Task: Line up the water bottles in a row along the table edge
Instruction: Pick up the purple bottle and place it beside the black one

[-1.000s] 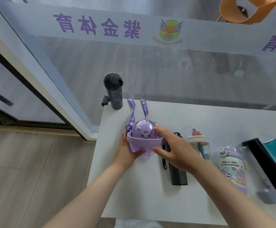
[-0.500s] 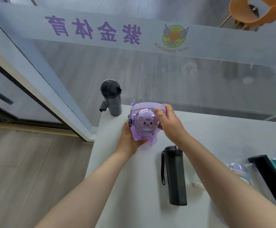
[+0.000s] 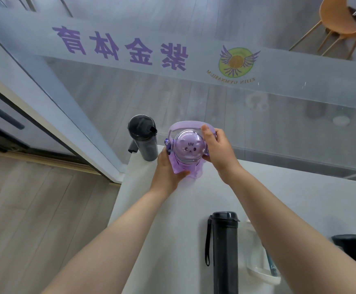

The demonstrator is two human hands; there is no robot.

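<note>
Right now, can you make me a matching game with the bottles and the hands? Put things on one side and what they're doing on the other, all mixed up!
Things
1. purple bear bottle
2. dark grey bottle
3. black bottle with a strap
4. left hand

States
A. lying flat on the white table
B. standing alone at the table's far corner
C. held between both hands
D. gripping the lower side of a bottle

Pairs: 1-C, 2-B, 3-A, 4-D. The right hand holds the purple bottle's top.
</note>
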